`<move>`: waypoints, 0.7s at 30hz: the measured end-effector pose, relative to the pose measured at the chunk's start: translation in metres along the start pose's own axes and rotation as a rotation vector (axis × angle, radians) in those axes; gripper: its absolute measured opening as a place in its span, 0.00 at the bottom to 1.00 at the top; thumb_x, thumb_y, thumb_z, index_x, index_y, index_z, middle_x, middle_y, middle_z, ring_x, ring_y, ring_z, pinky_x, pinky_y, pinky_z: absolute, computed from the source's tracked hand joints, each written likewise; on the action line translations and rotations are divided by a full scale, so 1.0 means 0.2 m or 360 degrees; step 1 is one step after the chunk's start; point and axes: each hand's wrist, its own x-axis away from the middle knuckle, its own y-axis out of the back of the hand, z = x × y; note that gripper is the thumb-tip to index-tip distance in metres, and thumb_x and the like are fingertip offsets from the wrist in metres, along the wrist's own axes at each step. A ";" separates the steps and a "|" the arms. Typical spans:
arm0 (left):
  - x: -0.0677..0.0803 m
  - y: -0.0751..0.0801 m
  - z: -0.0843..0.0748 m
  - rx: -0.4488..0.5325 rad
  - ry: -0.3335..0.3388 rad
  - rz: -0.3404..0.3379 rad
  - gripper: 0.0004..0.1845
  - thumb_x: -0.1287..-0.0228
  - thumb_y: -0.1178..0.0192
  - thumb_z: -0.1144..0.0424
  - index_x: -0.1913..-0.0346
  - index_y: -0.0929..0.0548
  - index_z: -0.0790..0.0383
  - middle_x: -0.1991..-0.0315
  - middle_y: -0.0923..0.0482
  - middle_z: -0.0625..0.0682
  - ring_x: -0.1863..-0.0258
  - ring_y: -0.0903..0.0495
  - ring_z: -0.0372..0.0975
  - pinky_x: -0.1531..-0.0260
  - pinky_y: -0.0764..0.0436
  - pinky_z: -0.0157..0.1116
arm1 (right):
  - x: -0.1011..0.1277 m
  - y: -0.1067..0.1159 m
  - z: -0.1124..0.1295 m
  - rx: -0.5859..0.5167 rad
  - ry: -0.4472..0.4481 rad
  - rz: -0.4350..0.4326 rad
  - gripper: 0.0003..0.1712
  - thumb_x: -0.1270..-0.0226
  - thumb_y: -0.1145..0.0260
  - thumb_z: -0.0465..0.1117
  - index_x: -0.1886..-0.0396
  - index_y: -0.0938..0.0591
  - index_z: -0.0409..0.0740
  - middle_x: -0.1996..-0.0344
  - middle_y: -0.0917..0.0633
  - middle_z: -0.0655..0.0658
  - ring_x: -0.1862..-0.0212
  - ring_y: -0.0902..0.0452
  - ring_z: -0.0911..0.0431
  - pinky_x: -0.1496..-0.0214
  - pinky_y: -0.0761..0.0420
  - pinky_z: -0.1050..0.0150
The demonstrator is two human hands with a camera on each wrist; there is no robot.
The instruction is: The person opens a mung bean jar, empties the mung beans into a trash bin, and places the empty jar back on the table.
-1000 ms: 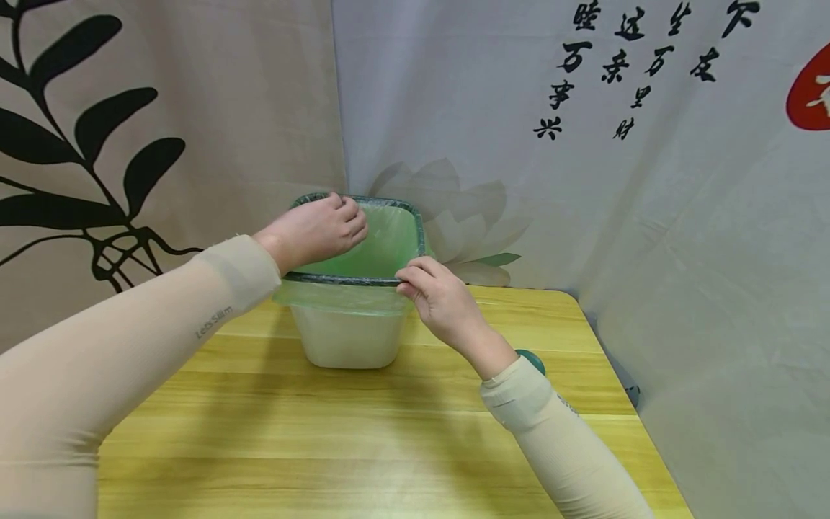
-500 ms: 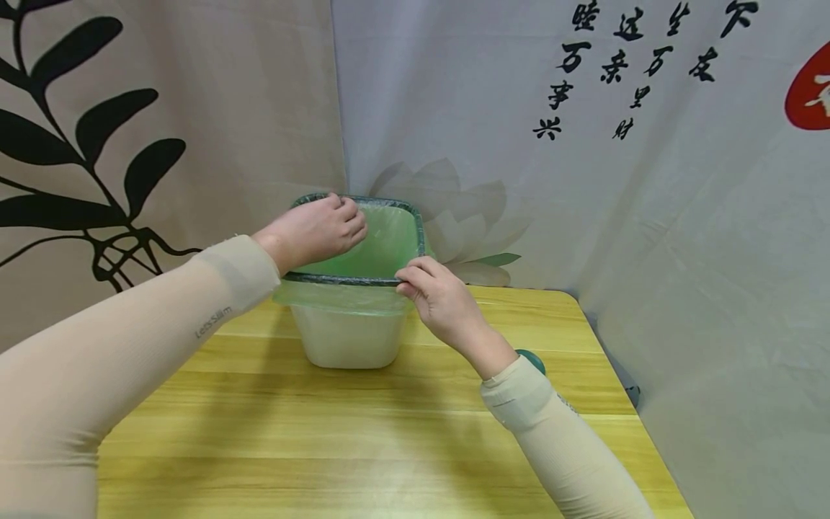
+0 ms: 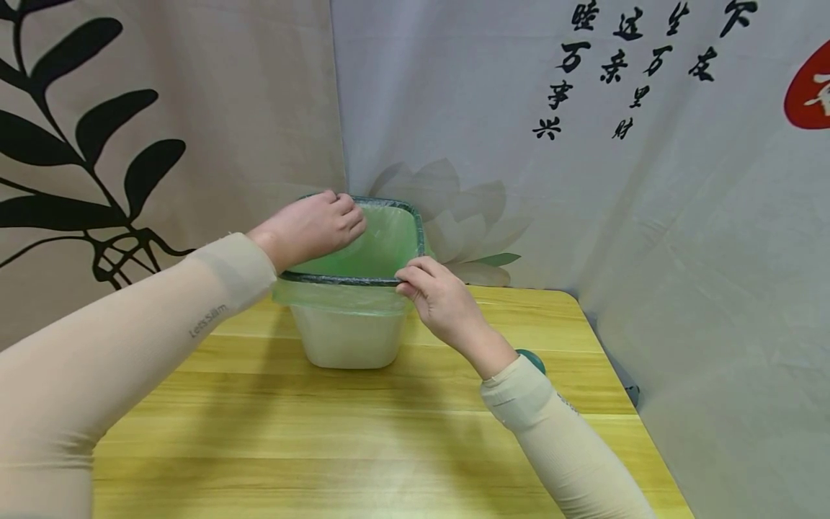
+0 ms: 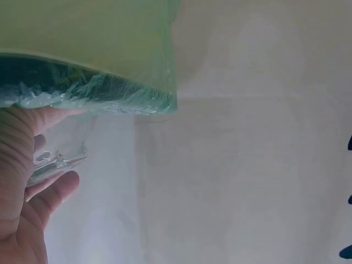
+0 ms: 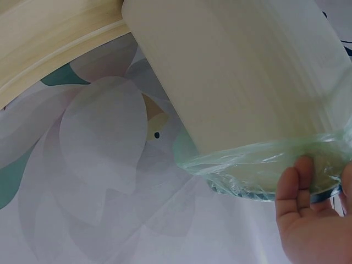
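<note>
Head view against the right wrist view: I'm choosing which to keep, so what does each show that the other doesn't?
Only the head view shows the left hand on the bin's far left rim, the tabletop and the bag's inside. Only the right wrist view shows the bag's folded edge bunched under the rim, seen from below. Both show the bin, the green bag and the right hand at the near right corner.

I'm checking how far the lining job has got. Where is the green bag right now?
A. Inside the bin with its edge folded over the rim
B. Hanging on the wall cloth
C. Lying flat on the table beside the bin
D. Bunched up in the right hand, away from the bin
A: the green bag lines the white bin, its edge draped over the dark rim, where the left hand and right hand grip it.
</note>
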 end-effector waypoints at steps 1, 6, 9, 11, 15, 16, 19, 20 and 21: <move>0.00 0.00 0.00 0.0036 0.0011 -0.0008 0.18 0.28 0.35 0.76 0.38 0.23 0.66 0.43 0.19 0.59 0.46 0.20 0.52 0.46 0.16 0.43 | 0.00 0.00 0.00 -0.0001 0.0000 -0.0001 0.11 0.23 0.33 0.43 0.49 0.13 0.42 0.50 0.14 0.45 0.49 0.16 0.51 0.43 0.14 0.59; 0.01 0.00 0.01 0.0194 0.0079 -0.0072 0.18 0.29 0.36 0.79 0.39 0.22 0.68 0.47 0.18 0.60 0.50 0.19 0.52 0.46 0.15 0.43 | 0.00 0.00 0.00 -0.0002 -0.0001 -0.0002 0.11 0.23 0.33 0.43 0.49 0.13 0.42 0.50 0.14 0.44 0.48 0.16 0.51 0.43 0.14 0.59; 0.02 0.01 0.02 0.0235 0.0106 -0.0108 0.18 0.29 0.37 0.80 0.38 0.22 0.69 0.48 0.18 0.61 0.52 0.19 0.51 0.48 0.15 0.43 | 0.00 0.00 0.00 -0.0007 0.0000 -0.0004 0.11 0.23 0.33 0.42 0.49 0.13 0.42 0.50 0.14 0.44 0.49 0.16 0.51 0.43 0.14 0.59; 0.03 0.01 0.02 0.0249 0.0117 -0.0124 0.19 0.29 0.37 0.80 0.38 0.22 0.70 0.49 0.18 0.61 0.53 0.20 0.51 0.49 0.15 0.43 | 0.00 0.00 0.00 -0.0010 0.0000 -0.0009 0.11 0.23 0.33 0.42 0.49 0.13 0.42 0.51 0.14 0.44 0.49 0.16 0.51 0.43 0.14 0.59; 0.04 0.01 0.03 0.0254 0.0131 -0.0133 0.19 0.29 0.37 0.80 0.38 0.22 0.70 0.50 0.18 0.61 0.54 0.20 0.51 0.50 0.15 0.43 | 0.00 0.00 0.00 -0.0008 0.0007 -0.0020 0.11 0.24 0.32 0.42 0.50 0.13 0.42 0.51 0.14 0.44 0.50 0.16 0.51 0.44 0.14 0.59; 0.04 0.01 0.03 0.0254 0.0132 -0.0136 0.19 0.30 0.36 0.80 0.38 0.22 0.70 0.50 0.18 0.61 0.54 0.20 0.51 0.50 0.15 0.43 | 0.00 0.00 0.00 -0.0005 0.0008 -0.0023 0.11 0.24 0.32 0.42 0.50 0.13 0.42 0.51 0.14 0.44 0.50 0.16 0.51 0.44 0.14 0.59; 0.04 0.01 0.03 0.0263 0.0137 -0.0138 0.19 0.30 0.36 0.79 0.39 0.22 0.71 0.49 0.18 0.62 0.54 0.20 0.52 0.50 0.14 0.43 | 0.01 0.00 0.00 0.0001 0.0014 -0.0030 0.10 0.23 0.32 0.42 0.50 0.13 0.42 0.51 0.14 0.44 0.51 0.16 0.51 0.45 0.14 0.59; 0.05 0.01 0.03 0.0273 0.0139 -0.0140 0.19 0.30 0.36 0.79 0.39 0.22 0.71 0.49 0.18 0.62 0.53 0.19 0.52 0.49 0.14 0.43 | 0.01 0.00 0.00 0.0002 0.0015 -0.0033 0.10 0.23 0.32 0.42 0.50 0.13 0.42 0.51 0.14 0.44 0.51 0.16 0.51 0.45 0.14 0.59; 0.05 0.00 0.03 0.0291 0.0144 -0.0143 0.19 0.30 0.36 0.80 0.39 0.22 0.71 0.49 0.18 0.62 0.53 0.19 0.52 0.49 0.14 0.44 | 0.01 0.00 0.00 0.0003 0.0016 -0.0036 0.10 0.23 0.32 0.42 0.50 0.13 0.42 0.51 0.14 0.44 0.51 0.16 0.51 0.45 0.14 0.59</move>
